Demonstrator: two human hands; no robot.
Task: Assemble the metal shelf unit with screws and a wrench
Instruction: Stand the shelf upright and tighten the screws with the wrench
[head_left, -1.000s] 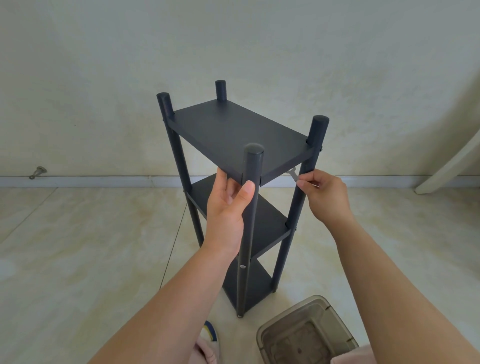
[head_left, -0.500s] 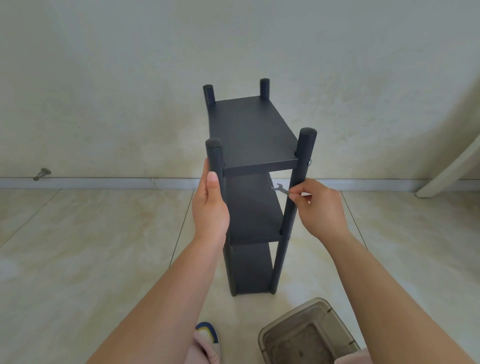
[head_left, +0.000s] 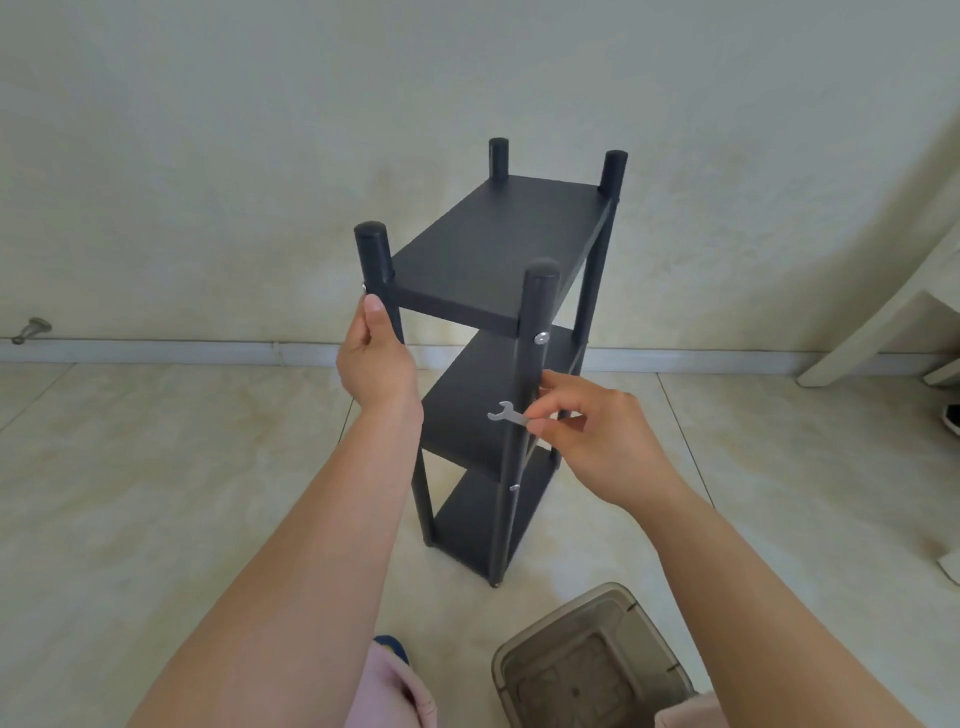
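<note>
Gripping a front post, left hand (head_left: 376, 364) steadies the upright black 3-tier shelf unit (head_left: 498, 332) on the floor while right hand (head_left: 592, 431) pinches the small wrench (head_left: 506, 414); assembly appears near-complete, screw (head_left: 541, 338) tightening likely remaining.

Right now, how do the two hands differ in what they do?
The left hand grips a black post of the shelf near its top; the right hand pinches a small wrench. The left hand is higher, at the top shelf; the right hand is lower, at the middle shelf. Both are bare.
</note>
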